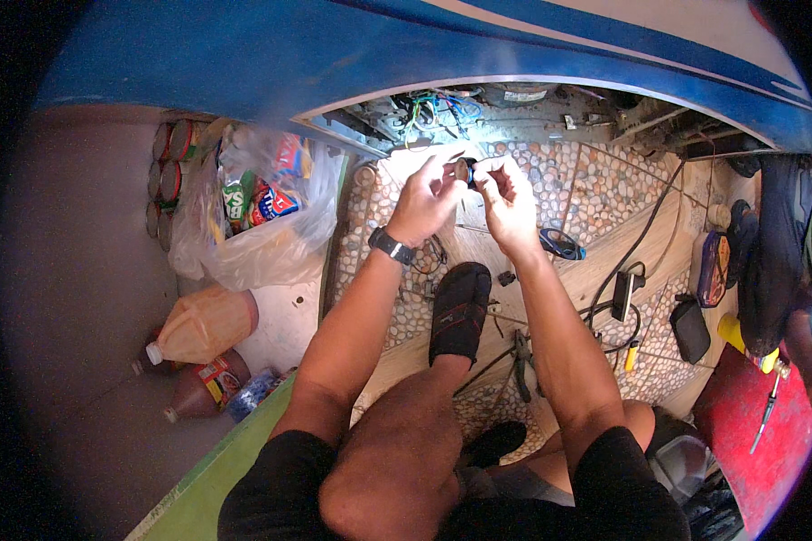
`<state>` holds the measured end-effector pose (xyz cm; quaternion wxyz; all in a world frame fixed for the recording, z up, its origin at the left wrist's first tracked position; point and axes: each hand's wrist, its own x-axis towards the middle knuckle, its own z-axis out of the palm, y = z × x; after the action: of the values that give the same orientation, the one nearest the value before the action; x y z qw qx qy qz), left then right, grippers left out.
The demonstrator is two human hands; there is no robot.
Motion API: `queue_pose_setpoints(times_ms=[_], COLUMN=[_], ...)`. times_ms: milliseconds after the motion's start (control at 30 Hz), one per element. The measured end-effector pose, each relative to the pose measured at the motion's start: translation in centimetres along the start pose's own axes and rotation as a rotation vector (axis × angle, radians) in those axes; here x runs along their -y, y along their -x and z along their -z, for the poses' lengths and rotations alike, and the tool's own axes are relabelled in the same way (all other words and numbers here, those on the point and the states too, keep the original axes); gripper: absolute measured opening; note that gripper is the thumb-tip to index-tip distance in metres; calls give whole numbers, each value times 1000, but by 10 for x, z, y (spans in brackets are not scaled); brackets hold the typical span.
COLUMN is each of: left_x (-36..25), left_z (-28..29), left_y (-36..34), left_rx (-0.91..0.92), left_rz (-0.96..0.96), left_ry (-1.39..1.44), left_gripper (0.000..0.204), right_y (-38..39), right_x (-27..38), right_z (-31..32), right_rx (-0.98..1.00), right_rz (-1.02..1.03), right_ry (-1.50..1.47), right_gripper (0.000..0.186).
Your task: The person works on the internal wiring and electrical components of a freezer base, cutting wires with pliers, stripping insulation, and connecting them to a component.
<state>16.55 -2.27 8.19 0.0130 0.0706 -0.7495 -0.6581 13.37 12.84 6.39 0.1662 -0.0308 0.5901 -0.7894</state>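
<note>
My left hand (429, 200), with a dark watch on its wrist, pinches a small round brownish piece (461, 169) with a dark rim. My right hand (509, 206) is closed at the other side of it, fingertips against its dark edge. Bright light washes out the fingers, and the exact kind of the piece cannot be made out. Just beyond my hands, loose coloured wires (438, 113) hang in the opening under a blue panel (207, 68). On the floor right of my right hand lies a blue and black ring-shaped thing (562, 243).
Pliers (521, 365) and a black cable (627, 243) with a socket block (622, 296) lie on the pebble-patterned floor. At left are a plastic bag (253, 248) of packets, stacked cans (170, 180) and bottles (206, 325). A red sheet (740, 415) stands at right.
</note>
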Motion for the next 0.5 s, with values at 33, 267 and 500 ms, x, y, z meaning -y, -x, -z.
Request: queue_pose_setpoints(times_ms=[33, 267, 500], left_x=[1, 7, 3], left_z=[2, -15, -1], left_y=[-5, -58, -49], left_rx=[-29, -507, -578], left_rz=[20, 182, 111], left_ry=[-34, 87, 145], left_gripper=[42, 27, 17], right_y=[0, -33, -69], right_x=[-1, 0, 20], right_z=[1, 0, -37], right_rx=[0, 32, 84], right_rz=[43, 279, 390], right_ry=[43, 592, 706], right_gripper=[9, 10, 10])
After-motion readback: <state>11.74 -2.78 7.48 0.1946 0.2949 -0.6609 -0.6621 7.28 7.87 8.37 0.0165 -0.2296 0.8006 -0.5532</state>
